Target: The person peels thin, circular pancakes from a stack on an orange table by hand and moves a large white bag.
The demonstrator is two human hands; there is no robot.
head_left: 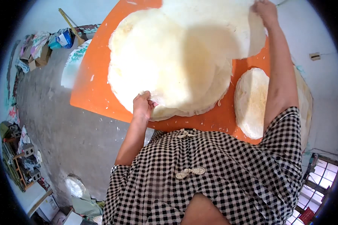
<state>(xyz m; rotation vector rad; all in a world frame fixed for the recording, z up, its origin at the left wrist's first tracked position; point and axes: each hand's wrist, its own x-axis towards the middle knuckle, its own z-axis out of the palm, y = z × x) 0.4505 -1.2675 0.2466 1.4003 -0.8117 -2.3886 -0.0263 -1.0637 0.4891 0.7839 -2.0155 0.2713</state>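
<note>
A broad stack of thin, pale round pancakes [146,63] lies on an orange tabletop [90,88]. Its edges are ragged, and a shadow falls across its right half. My right hand [266,14], stretched out to the far right, is closed on the rim of a thin pancake sheet [218,17] that reaches past the stack over the table. At the near left edge of the stack, my left hand [142,106] pinches the edge of a pancake, fingertips together. Whether both hands grip the same sheet, I cannot tell.
A smaller pale oval stack [251,101] lies to the right, partly behind my right arm. Crumbs dot the tabletop. A broom [71,26], boxes [41,56] and bags stand along the left wall. Shelving with clutter [22,157] is at lower left, a barred window [321,176] at lower right.
</note>
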